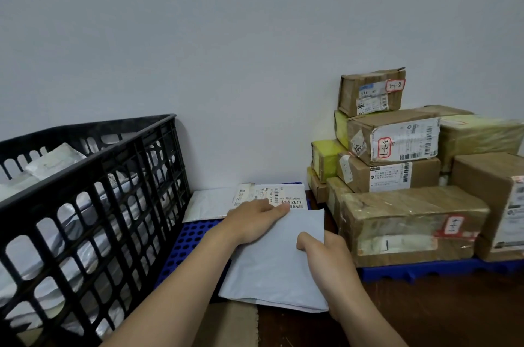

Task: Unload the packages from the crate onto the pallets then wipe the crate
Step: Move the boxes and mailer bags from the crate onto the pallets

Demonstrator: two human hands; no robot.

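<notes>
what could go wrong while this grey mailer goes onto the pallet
The grey mailer, pinched by the right hand, reaches past the near edge of the blue pallet; let go there, it might slide off. It overlaps the white mailer, so that label may get covered. The small top box perched on the stack nearby could topple if bumped.

L hand (255, 222) flat, palm down, fingers straight. R hand (326, 256) pinches grey mailer (272, 270) edge, thumb on top, fingers under. Both forearms reach fwd.
</notes>
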